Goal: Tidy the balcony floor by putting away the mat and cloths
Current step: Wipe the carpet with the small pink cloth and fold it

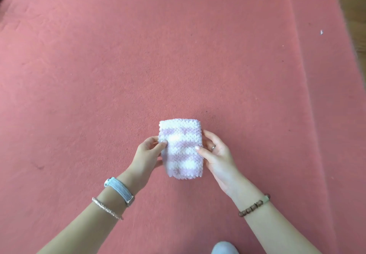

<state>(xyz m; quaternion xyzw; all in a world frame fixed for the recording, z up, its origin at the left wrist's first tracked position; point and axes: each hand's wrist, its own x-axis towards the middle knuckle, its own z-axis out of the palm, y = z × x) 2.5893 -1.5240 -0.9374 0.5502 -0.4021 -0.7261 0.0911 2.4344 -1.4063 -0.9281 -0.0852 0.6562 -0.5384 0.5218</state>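
In the head view, a small folded cloth [181, 149] — fluffy, white with pale pink patches — is held above a salmon-red mat [138, 55] that fills nearly the whole picture. The cloth is folded into an upright rectangle, its rounded fold away from the person and its loose edges nearest the wrists. It is gripped from both sides: the left hand [147, 153] is closed on the cloth's left edge, thumb on top and fingers tucked beneath, while the right hand [216, 154] is closed on the cloth's right edge, thumb pressed on the upper face and the fingers curled round the side. A ring [213, 147] is worn on one right finger, just beside the cloth.

Nearer the person than the cloth, a watch with a pale grey-blue band [118, 190] and a thin metal bangle [107, 208] are seen on the left wrist, and a bracelet of brown beads [254, 206] on the right wrist. Well to the right of the cloth, the mat's edge gives way to a strip of wooden floor [354, 16]. Below the cloth, at the bottom edge, a pale grey rounded shape [224, 248] is partly seen — what it is cannot be told.
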